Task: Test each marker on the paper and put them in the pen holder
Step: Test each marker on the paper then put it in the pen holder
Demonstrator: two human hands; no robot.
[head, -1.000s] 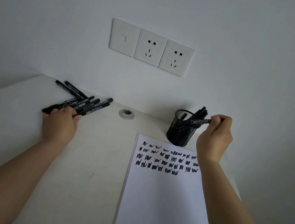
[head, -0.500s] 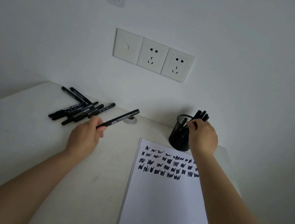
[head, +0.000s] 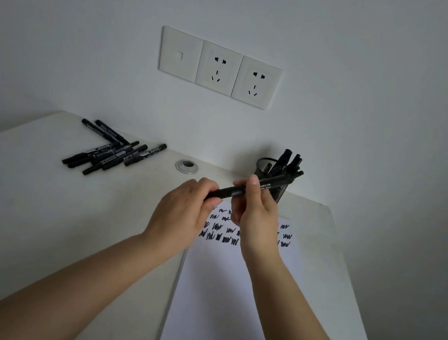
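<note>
Both hands hold one black marker (head: 272, 182) slantwise above the top of the white paper (head: 227, 297). My left hand (head: 180, 215) grips its lower left end. My right hand (head: 256, 216) pinches its middle, and the far end points up right past the black mesh pen holder (head: 277, 187). Several black markers (head: 289, 161) stand in the holder. A pile of several black markers (head: 115, 150) lies on the desk at the back left. Rows of black scribbles (head: 220, 233) cover the paper's top, partly hidden by my hands.
A round metal cable grommet (head: 186, 166) sits in the desk (head: 42, 218) between the marker pile and the holder. Wall sockets (head: 218, 69) are mounted above the desk. The desk's right edge runs close beside the paper.
My left hand carried a marker from the pile over to the paper. My right hand left the pen holder and came to pinch that same marker.
</note>
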